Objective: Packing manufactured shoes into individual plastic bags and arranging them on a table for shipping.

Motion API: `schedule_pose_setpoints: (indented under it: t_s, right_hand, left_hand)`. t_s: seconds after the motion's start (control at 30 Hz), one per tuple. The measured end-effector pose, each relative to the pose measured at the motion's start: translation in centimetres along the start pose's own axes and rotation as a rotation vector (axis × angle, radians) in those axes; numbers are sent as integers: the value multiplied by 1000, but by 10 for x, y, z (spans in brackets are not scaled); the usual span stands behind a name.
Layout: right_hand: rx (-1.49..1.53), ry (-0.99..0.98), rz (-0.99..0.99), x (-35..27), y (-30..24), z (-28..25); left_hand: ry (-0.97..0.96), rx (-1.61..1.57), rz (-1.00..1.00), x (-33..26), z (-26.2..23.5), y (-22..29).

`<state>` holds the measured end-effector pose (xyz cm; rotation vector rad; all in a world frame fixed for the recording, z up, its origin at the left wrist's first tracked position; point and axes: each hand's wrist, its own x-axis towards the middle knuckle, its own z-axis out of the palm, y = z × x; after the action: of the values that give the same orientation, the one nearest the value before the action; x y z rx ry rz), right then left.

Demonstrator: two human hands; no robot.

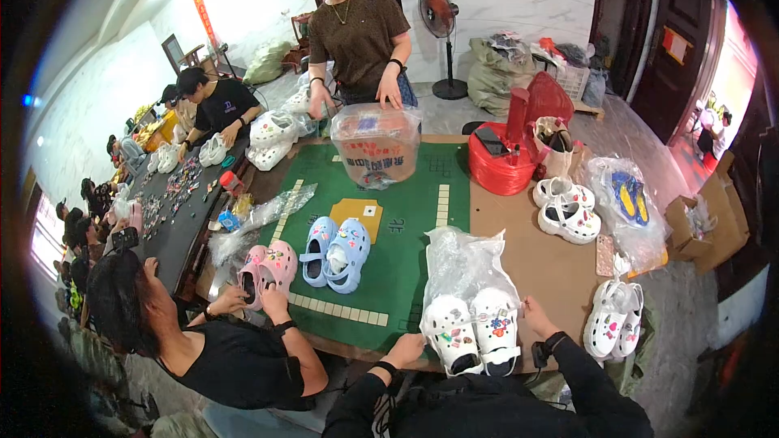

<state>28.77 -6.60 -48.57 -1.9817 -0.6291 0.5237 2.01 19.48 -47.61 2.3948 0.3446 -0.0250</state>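
Note:
A pair of white clogs [456, 332] with colourful charms lies at the table's near edge, toes away from me, between my hands. Under and beyond their toes spreads a clear plastic bag [463, 264]. My left hand [403, 350] is just left of the pair, fingers loosely bent, holding nothing I can see. On the other side my right hand [538, 318] is raised beside the right clog, its fingers apart and free of any item. Whether either hand touches a clog or the bag is too small to tell.
Left of me a co-worker handles pink clogs [278, 264] beside blue clogs [346, 251]. Across the green table mat [406, 247], a standing person has a printed clear plastic package [377, 146]. White clogs [570, 219], more white clogs [613, 320] and a red roll [499, 166] lie right.

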Motion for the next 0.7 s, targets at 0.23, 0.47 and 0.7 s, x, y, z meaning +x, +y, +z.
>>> schedule_pose_setpoints:
  t_s: [0.23, 0.47, 0.7]
  right_hand:
    - [-44, 10, 172, 9, -5, 8]
    - [-224, 33, 18, -9, -42, 9]
    - [-208, 9, 120, -6, 0, 14]
  left_hand:
    - [-103, 84, 9, -3, -16, 20]
    - [-335, 131, 31, -9, -14, 30]
    - [-164, 134, 222, -25, -27, 65]
